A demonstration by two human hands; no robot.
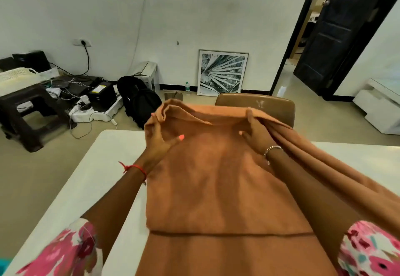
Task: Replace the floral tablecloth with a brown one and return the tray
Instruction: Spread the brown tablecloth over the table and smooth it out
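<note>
Two hands hold a folded brown tablecloth (216, 178) over a white counter (91, 180). The left hand (159, 139) pinches the cloth's far left corner; the right hand (256, 133) grips the far right corner, both lifting that edge while the near part lies on the counter. A brown chair (270, 104) stands just beyond, against the counter's far side.
</note>
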